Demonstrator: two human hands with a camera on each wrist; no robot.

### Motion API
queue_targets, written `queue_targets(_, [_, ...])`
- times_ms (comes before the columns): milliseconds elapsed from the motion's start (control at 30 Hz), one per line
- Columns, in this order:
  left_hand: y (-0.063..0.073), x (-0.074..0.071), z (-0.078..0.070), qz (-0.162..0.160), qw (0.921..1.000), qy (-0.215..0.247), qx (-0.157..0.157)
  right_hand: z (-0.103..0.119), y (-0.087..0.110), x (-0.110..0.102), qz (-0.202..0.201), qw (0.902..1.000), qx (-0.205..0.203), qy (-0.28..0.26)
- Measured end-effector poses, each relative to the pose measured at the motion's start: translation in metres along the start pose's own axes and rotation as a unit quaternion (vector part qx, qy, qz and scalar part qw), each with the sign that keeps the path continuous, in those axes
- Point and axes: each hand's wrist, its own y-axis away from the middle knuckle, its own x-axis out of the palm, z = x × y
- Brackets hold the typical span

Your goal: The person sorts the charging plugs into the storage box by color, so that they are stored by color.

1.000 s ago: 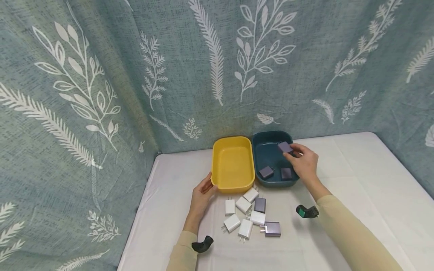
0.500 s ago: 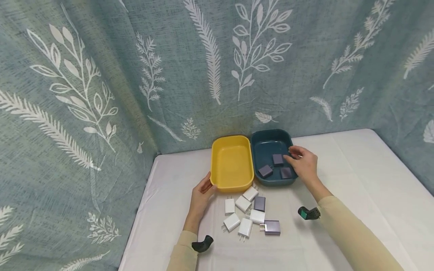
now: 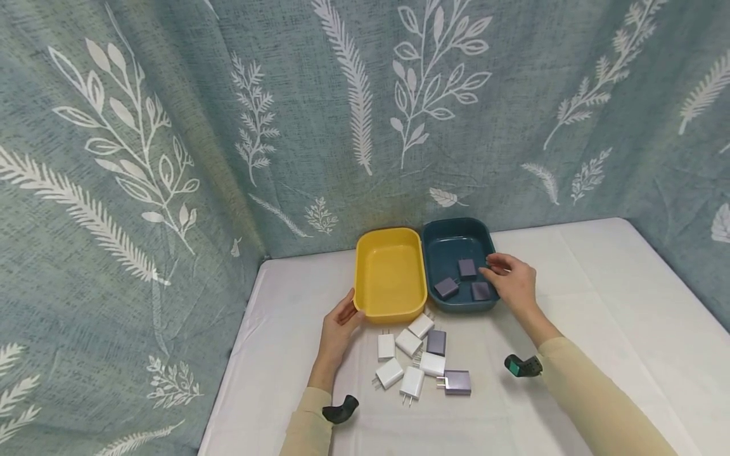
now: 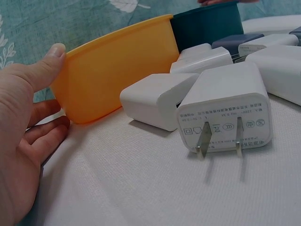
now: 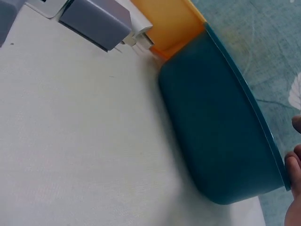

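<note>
At the near-left corner of the yellow bin [image 3: 391, 278], my left hand [image 3: 338, 326] touches the wall with relaxed fingers. The left wrist view shows its thumb [image 4: 49, 63] up at the rim and the other fingers lower down. My right hand [image 3: 515, 278] is at the right rim of the dark teal bin [image 3: 450, 248], fingers slightly bent, thumb and fingertips apart with nothing between them. Three purple wall chargers lie in that bin, one [image 3: 466, 268] nearest the fingers. On the cloth in front are several white wall chargers [image 3: 412, 383] and two purple ones, including one at the right [image 3: 458, 382].
The two bins stand side by side against a patterned curtain [image 3: 319, 126]. A white cloth [image 3: 599, 285] covers the table. Black wrist mounts [image 3: 340, 410] stick out from both sleeves. The chargers' metal prongs point in various directions.
My right hand has let go of a purple wall charger, which now lies in the teal bin, and has drawn back slightly to the right. The left hand has stayed at the yellow bin.
</note>
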Motion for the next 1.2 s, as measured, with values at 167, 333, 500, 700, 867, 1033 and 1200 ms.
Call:
queue_targets(167, [-0.009, -0.002, 0.02, -0.007, 0.9999, 0.01, 0.001, 0.001, 0.005, 0.0, 0.001, 0.9999, -0.016, 0.006])
queue_targets(333, [-0.009, 0.0, 0.024, -0.019, 0.9997, -0.008, 0.013, 0.002, 0.013, 0.002, 0.005, 0.9982, -0.059, -0.001])
queue_targets(500, [-0.008, 0.001, 0.023, -0.026, 0.9994, -0.014, 0.018, 0.005, 0.022, 0.006, 0.018, 0.9951, -0.096, -0.015])
queue_targets(700, [-0.009, 0.001, 0.025, -0.026, 0.9993, -0.008, 0.025, 0.01, 0.036, 0.012, 0.045, 0.9915, -0.117, -0.032])
queue_targets(867, [-0.01, 0.001, 0.027, -0.023, 0.9992, -0.004, 0.032, 0.012, 0.047, 0.018, 0.059, 0.9862, -0.151, -0.034])
queue_targets(1033, [-0.01, 0.001, 0.026, -0.028, 0.9992, -0.007, 0.029, 0.013, 0.057, 0.023, 0.072, 0.9819, -0.168, -0.049])
queue_targets(1200, [-0.009, 0.001, 0.026, -0.024, 0.9994, -0.003, 0.026, 0.012, 0.065, 0.028, 0.078, 0.9804, -0.169, -0.064])
